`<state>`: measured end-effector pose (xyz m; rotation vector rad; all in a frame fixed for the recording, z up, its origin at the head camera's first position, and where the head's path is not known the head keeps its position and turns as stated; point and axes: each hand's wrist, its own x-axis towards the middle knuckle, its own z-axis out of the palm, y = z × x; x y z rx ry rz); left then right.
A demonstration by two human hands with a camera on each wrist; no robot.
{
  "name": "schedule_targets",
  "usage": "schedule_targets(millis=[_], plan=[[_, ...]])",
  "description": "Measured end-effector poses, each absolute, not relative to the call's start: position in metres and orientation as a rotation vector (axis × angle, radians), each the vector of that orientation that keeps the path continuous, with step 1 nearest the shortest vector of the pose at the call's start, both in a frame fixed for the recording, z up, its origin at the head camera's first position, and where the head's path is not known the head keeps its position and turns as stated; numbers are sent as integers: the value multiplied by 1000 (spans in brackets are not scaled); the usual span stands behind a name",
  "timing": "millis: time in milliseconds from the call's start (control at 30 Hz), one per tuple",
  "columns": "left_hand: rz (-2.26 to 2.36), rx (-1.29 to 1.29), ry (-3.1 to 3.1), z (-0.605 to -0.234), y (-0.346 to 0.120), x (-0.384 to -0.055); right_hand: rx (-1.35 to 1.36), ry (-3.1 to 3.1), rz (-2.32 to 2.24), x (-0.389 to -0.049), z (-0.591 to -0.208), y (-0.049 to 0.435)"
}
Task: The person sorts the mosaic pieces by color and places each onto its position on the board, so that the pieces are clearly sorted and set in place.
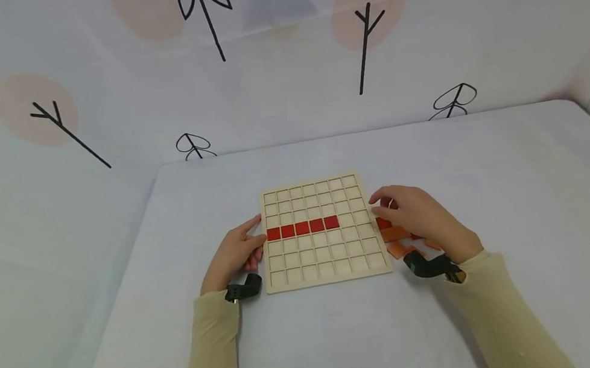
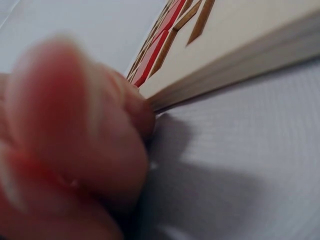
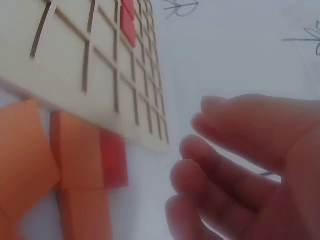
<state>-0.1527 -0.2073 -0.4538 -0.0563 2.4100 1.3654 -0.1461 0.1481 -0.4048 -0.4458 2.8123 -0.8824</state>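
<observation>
Red tile row [image 1: 302, 227], long axis left-right

From my spot: light soft, greyish, fairly even over the surface [image 1: 323, 338]. Faint shadow [image 1: 451, 312] at 9 o'clock of the right sleeve [image 1: 501, 318]. Left wrist view: left hand [image 2: 75, 135] blurred at 8 o'clock, soft-edged shadow [image 2: 215, 195] towards 5. Right wrist view: hazy, contrast weak; orange tiles [image 3: 82, 155] at 8 o'clock soft.
</observation>
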Motion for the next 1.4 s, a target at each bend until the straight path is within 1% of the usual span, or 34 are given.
schedule_targets(millis=[133,333,767,1400], plan=[[1370,-57,2414,-453,-207,-153,-422,2819,-860,-148,-406,151],[1364,-91,2413,-451,-209,-152,-442,2803,-829,-151,-413,152],[1332,-75,2441,-450,-209,-154,-468,2726,-720,-154,-422,159],[1330,-81,2428,-451,-206,-155,-420,2667,-783,-155,-421,163]])
